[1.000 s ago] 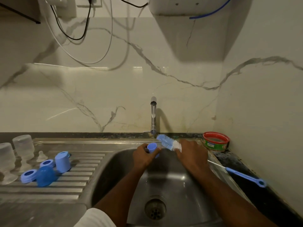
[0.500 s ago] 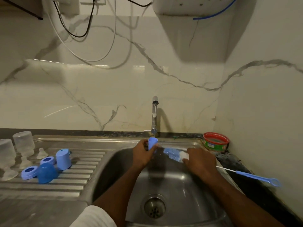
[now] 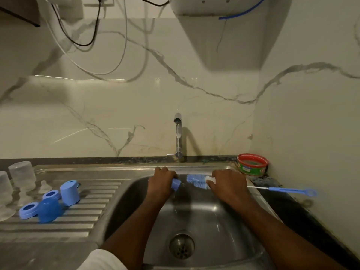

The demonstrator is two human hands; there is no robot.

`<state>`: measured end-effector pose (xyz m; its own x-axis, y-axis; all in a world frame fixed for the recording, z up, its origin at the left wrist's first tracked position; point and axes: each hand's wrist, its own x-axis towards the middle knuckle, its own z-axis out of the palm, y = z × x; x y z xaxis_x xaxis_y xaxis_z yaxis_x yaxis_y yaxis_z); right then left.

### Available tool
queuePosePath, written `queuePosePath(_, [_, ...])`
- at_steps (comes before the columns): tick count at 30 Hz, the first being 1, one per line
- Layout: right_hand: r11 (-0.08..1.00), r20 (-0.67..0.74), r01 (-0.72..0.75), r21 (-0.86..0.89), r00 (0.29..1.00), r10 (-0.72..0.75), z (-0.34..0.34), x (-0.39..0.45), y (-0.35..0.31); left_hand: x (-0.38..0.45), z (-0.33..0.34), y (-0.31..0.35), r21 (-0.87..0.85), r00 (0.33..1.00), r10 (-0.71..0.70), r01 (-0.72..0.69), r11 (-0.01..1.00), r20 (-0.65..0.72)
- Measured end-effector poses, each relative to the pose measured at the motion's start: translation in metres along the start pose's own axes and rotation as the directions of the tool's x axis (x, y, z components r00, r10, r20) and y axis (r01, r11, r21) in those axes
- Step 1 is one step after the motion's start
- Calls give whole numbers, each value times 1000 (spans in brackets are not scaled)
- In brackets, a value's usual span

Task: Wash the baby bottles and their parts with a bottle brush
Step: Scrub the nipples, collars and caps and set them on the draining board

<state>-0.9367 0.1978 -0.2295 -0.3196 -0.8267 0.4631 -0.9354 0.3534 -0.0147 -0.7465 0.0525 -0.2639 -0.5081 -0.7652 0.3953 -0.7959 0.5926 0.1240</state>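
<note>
Over the steel sink, my left hand grips a small blue bottle cap under a thin stream from the tap. My right hand holds the bottle brush near its blue and white bristle head, which points left at the cap; its blue handle sticks out to the right. On the draining board at the left lie two clear bottles upside down, a clear teat, two blue rings, a blue dome cap and a blue cup-shaped cap.
A red-rimmed round tin stands at the back right corner by the wall. The sink drain is near the front. Dark counter runs along the right of the sink. Cables hang on the marble wall above.
My left hand has lowered the cap and tipped it sideways under the running water. The brush head has come level and closer to the cap.
</note>
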Motion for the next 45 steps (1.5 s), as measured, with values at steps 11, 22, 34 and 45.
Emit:
queuePosePath(11, [995, 34, 65, 77, 997, -67, 2, 3, 2, 4, 4, -1, -36, 998, 49, -50, 998, -40])
queuePosePath(22, [996, 9, 71, 61, 997, -72, 5, 4, -23, 3, -1, 7, -160, 929, 297, -335, 928, -222])
queuePosePath(34, [953, 29, 285, 104, 957, -289, -6, 4, -28, 3, 2, 3, -288, 968, 132, -191, 939, -211])
queuePosePath(45, [976, -82, 196, -95, 976, -204, 0, 9, -19, 3, 2, 2, -356, 963, 95, -184, 916, -253])
